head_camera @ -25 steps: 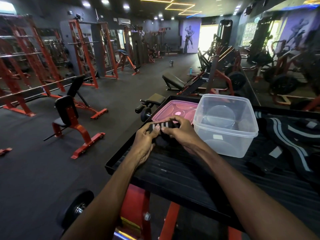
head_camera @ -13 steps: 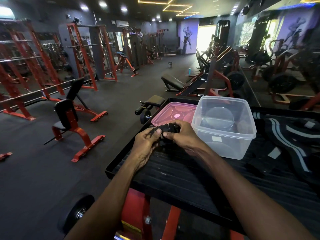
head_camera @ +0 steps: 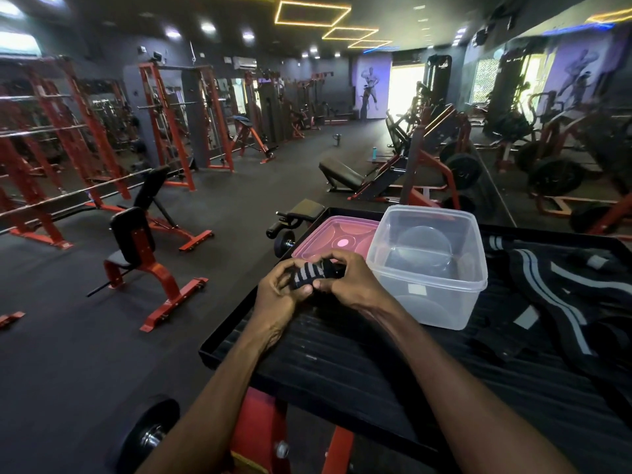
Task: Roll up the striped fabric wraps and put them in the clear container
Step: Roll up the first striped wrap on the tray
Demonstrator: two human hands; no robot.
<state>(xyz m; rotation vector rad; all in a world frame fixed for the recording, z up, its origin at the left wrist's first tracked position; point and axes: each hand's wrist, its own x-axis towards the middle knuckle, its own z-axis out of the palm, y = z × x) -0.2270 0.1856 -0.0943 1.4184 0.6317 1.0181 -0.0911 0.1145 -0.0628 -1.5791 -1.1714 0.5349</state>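
A small roll of black fabric wrap with grey stripes sits between my two hands above the black ribbed tray. My left hand grips its left side, fingers curled round it. My right hand curls over its top and right side, thumb pressed at the front. Just to the right stands the clear container, with nothing in it. More black wraps with grey stripes lie unrolled in a heap on the tray's right part.
A pink lid lies flat behind my hands, left of the container. The tray's left rim drops off to the gym floor. Red benches and racks stand to the left, a weight plate below.
The roll has turned between my fingers: its grey stripes face up again after showing mostly black half a second ago. Both hands stay in the same spot on the tray.
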